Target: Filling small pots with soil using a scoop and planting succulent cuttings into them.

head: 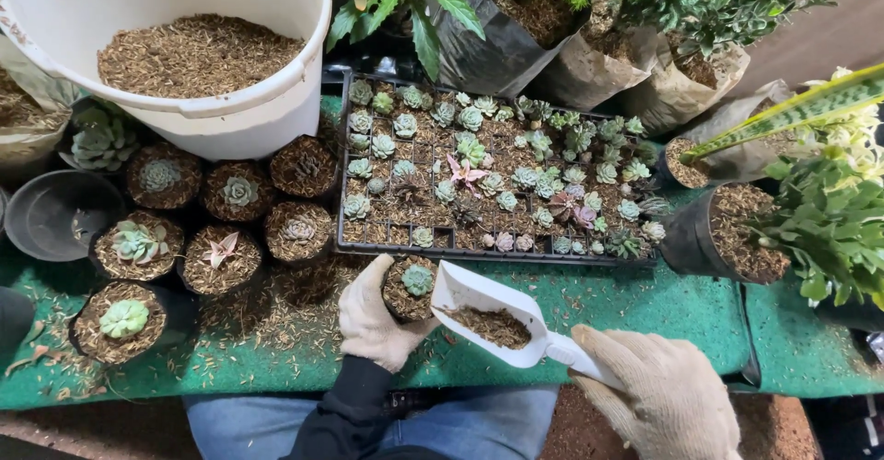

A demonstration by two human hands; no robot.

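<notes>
My left hand, in a pale knit glove, grips a small black pot holding a green succulent and brown soil, at the near edge of the green mat. My right hand, also gloved, holds a white plastic scoop by its handle. The scoop carries brown potting mix and its open end touches the pot's right rim.
A black seedling tray of several small succulents lies behind the pot. A white bucket of brown mix stands at back left. Several potted succulents cluster at left. Bagged plants crowd the back and right.
</notes>
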